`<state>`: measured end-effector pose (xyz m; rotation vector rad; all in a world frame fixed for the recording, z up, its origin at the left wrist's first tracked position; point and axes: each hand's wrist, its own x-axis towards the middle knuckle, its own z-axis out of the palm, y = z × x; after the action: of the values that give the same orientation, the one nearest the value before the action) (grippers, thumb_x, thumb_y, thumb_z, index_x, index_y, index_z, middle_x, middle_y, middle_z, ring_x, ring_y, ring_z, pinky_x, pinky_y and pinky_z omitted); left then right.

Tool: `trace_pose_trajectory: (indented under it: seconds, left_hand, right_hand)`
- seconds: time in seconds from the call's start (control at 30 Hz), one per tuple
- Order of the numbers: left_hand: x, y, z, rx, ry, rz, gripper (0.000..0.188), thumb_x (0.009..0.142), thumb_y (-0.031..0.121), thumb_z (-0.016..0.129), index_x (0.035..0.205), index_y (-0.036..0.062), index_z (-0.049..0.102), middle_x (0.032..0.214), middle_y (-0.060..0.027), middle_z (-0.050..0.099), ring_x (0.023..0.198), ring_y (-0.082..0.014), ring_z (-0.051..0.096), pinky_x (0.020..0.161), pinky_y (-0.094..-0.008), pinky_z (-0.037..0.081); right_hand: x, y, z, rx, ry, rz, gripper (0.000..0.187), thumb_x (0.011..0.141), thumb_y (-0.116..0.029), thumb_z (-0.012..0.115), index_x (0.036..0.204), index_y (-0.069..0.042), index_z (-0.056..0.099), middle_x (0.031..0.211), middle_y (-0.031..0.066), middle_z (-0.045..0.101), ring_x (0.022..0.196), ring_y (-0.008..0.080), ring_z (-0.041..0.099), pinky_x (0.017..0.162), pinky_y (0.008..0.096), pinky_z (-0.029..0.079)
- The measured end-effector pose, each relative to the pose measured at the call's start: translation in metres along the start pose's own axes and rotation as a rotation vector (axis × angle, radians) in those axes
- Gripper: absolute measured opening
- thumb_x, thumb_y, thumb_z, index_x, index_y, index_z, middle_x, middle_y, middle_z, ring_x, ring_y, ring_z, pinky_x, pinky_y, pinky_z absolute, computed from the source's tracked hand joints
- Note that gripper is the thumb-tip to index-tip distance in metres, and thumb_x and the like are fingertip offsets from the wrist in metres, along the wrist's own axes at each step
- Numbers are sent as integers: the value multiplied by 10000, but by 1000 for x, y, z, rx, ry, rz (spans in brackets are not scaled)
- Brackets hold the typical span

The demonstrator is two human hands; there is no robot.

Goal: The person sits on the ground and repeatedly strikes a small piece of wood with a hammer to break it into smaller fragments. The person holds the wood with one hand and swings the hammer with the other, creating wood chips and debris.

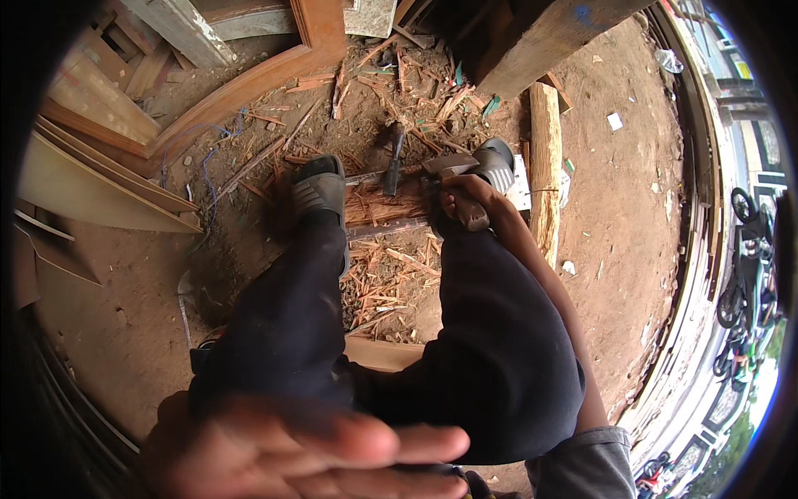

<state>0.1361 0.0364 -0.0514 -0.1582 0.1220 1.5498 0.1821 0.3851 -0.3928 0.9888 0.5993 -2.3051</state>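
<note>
My left hand [307, 453] is raised close in front of the view, blurred, with its fingers stretched out and nothing in them. Down by my right foot, my right hand [475, 191] is closed round the wooden handle of what looks like a hatchet [450, 164]; its broad, dull blade lies beside the sandal. Between my feet is a reddish, rough-hewn piece of wood [376, 206] on the ground. A dark metal tool [394, 162], like a chisel or a hammer head, stands against its far edge. Its exact kind I cannot tell.
Wood chips [386, 287] litter the dirt floor. A pale split log [544, 166] lies right of my right sandal [496, 166]. A brown wooden frame [241, 87] and curved boards [108, 179] stand at left, a thick post [549, 46] beyond. Motorbikes [740, 274] are at far right.
</note>
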Motion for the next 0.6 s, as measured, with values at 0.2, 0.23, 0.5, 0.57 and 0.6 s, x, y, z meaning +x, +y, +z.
trace_pose_trajectory:
  seconds: [0.2,0.23,0.5,0.57,0.6]
  left_hand:
    - [85,130,-47,931,142,612,459,951,269,272,1309,-18,304,1351,-236,342,1172,-391,429,920,-514,390]
    - [103,151,-74,1028,182,589,451,941,282,306,1260,-31,368,1291,-228,437,1109,-354,507,887,-468,436]
    - [257,175,-307,1685,1039,-78,596,831,534,453,1103,9,527,964,-149,625,809,-220,634,700,-367,517]
    - [271,168,-340,1868,1046,-140,604,802,593,457,812,12,622,715,-128,629,631,-214,624,597,-388,500]
    - [277,157,-349,2015,1123,-81,680,750,664,472,699,11,650,731,-153,650,762,-297,650,658,-409,496]
  right_hand:
    - [-16,2,-14,49,81,-39,194,880,-146,467,755,2,465,652,56,487,528,112,480,485,235,452]
    - [-16,1,-4,31,89,-28,185,876,-137,473,761,8,470,655,55,490,526,106,480,483,226,449]
    - [2,2,1,5,82,19,137,861,-109,510,794,7,486,699,52,515,501,75,469,444,191,421]
    - [2,0,-1,75,53,67,123,863,-109,528,839,-4,470,728,46,518,511,63,463,429,187,409]
    - [3,-2,-4,100,29,89,116,865,-106,525,850,-8,464,734,44,519,513,62,460,428,186,408]
